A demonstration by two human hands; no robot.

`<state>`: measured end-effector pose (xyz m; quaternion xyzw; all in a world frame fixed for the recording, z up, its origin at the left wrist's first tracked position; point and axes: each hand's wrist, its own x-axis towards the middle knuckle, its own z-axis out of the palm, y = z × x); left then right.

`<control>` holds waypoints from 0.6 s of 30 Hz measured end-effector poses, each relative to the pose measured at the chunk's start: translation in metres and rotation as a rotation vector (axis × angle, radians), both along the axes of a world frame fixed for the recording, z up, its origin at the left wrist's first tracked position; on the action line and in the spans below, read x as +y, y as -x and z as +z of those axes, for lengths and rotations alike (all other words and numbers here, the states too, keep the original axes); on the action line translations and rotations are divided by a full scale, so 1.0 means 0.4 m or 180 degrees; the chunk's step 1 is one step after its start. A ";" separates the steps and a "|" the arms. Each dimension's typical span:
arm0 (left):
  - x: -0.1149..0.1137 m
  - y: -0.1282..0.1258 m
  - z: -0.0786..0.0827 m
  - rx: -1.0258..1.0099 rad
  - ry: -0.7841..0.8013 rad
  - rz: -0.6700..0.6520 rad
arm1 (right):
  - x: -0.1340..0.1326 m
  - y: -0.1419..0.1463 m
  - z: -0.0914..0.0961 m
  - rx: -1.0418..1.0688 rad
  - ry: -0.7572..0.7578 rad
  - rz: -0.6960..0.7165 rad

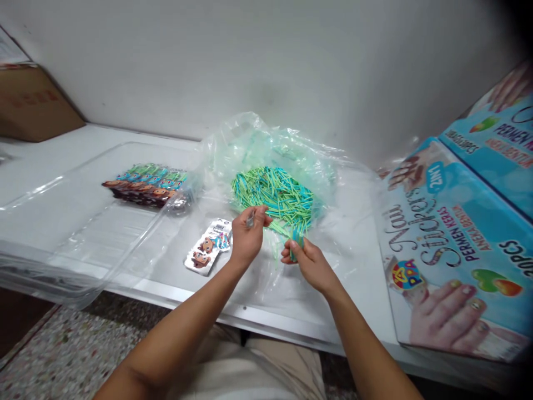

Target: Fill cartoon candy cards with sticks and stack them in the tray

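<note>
A heap of thin green and blue sticks [275, 191] lies in a crumpled clear plastic bag [250, 130]. In front of it, my right hand [308, 258] is closed round a small bundle of sticks [296, 244], which stand roughly upright in its fingers. My left hand [247, 236] is held closed at the near edge of the heap. Something small, grey and shiny shows between its fingers, too small to make out. Loose green sticks [278, 226] stretch between the two hands. Beside my left hand lie white printed packets [204, 253] with cartoon figures.
A clear plastic tray [89, 214] sits at the left with a row of colourful packets [150, 183] in it. Blue printed boxes [453, 239] stand at the right. A cardboard box [37, 103] is at the back left, and a wall [266, 61] rises behind.
</note>
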<state>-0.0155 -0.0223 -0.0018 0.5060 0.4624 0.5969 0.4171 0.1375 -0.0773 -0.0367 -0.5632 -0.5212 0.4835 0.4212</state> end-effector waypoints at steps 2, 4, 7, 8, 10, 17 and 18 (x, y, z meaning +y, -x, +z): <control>-0.006 0.004 0.018 0.0031 0.0116 -0.0341 | -0.015 -0.002 0.024 0.0246 0.0094 0.0250; -0.017 0.007 0.029 -0.0033 0.0369 -0.0833 | -0.028 -0.004 0.044 0.0283 0.0064 0.0385; -0.036 0.010 0.026 -0.0226 0.0777 -0.1462 | -0.043 0.000 0.060 0.0310 -0.0011 0.0490; -0.041 0.010 0.021 -0.0271 0.0864 -0.1572 | -0.046 0.003 0.061 0.0345 -0.0007 0.0512; -0.050 0.013 0.012 -0.0330 0.0938 -0.1640 | -0.052 0.009 0.056 0.0464 0.0015 0.0538; -0.082 0.032 0.018 -0.0246 0.0949 -0.1567 | -0.068 0.029 0.033 0.1196 0.0192 0.0433; -0.087 0.034 0.023 -0.0244 0.0919 -0.1532 | -0.070 0.032 0.033 0.1285 0.0217 0.0444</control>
